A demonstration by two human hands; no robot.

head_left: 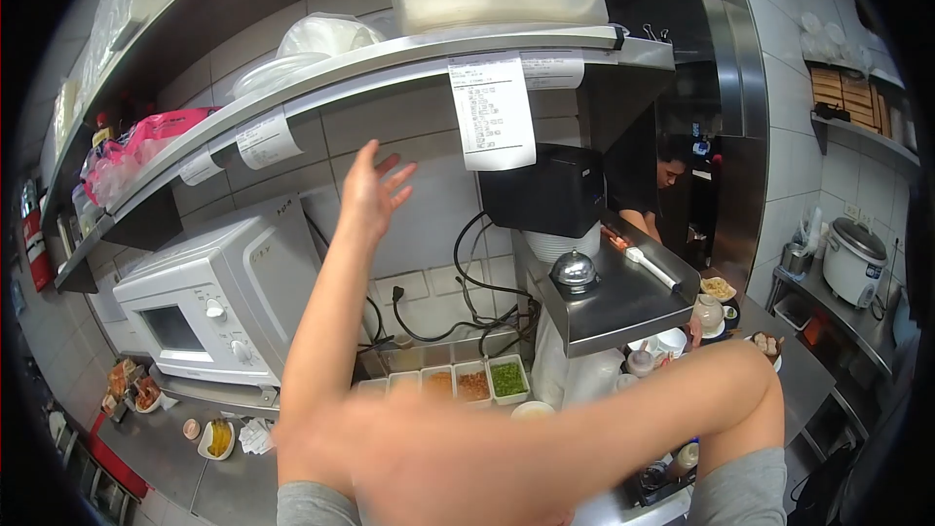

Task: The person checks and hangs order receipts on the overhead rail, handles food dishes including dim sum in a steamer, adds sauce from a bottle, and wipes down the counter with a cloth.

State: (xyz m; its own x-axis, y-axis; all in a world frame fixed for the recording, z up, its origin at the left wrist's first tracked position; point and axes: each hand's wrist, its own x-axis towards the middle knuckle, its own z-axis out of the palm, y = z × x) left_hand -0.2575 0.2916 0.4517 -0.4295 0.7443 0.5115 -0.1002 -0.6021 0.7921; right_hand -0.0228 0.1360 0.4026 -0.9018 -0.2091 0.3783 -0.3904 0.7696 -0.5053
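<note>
My left hand (pixel 376 193) is raised in front of the tiled wall, fingers spread and holding nothing. It is below the metal shelf (pixel 390 58), between the white microwave (pixel 209 307) and a long printed order slip (pixel 490 115) that hangs from the shelf edge. My right forearm crosses low in front of me. My right hand (pixel 390 453) is a motion-smeared shape close to the camera, over my left forearm near the elbow; whether they touch is unclear. Its fingers cannot be made out. Behind it stand small trays of chopped toppings, one with green pieces (pixel 507 379).
A black printer (pixel 543 190) sits on stacked bowls beside a silver call bell (pixel 574 273) and tongs (pixel 651 267). Black cables (pixel 438 331) hang along the wall. Further slips (pixel 268 139) hang left. A co-worker (pixel 643 175) leans at the opening. A rice cooker (pixel 855 263) stands right.
</note>
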